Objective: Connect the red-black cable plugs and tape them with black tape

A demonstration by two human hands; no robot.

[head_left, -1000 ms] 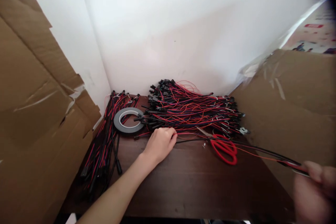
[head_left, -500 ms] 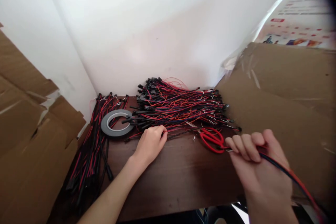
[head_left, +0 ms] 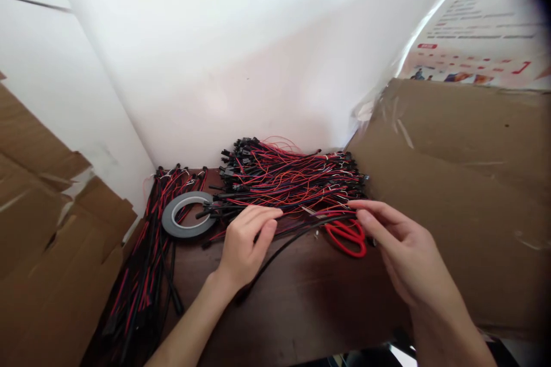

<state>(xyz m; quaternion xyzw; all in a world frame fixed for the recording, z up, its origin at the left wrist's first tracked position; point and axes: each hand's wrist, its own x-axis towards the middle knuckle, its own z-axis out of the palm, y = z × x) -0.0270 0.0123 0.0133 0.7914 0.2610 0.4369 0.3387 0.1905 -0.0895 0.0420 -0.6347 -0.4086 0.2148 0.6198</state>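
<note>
A single black cable point(head_left: 275, 252) is pinched at the fingertips of the left hand point(head_left: 245, 243), the fingers closed on it just in front of the big pile of red and black wires point(head_left: 293, 186). From that grip the cable's long axis runs two ways: one stretch is led rightward and slightly away, along the front edge of the pile toward the right hand point(head_left: 402, 255); the other stretch trails back toward the body, down and to the right of the left wrist, and lies on the dark tabletop point(head_left: 310, 304).

The right hand is held with fingers spread and extended, nothing clamped in it; its fingertips are at the right end of the pile, just above the red scissors point(head_left: 346, 235), which lie flat between the two hands. The far end of the cable is lost among the wires there, so whether it is touched by the right fingertips cannot be told.

The left hand is the one on the cable; the right is near its far end. A roll of grey tape point(head_left: 187, 215) lies just left of the left hand, and a second bundle of wires point(head_left: 146, 275) beyond it.
</note>
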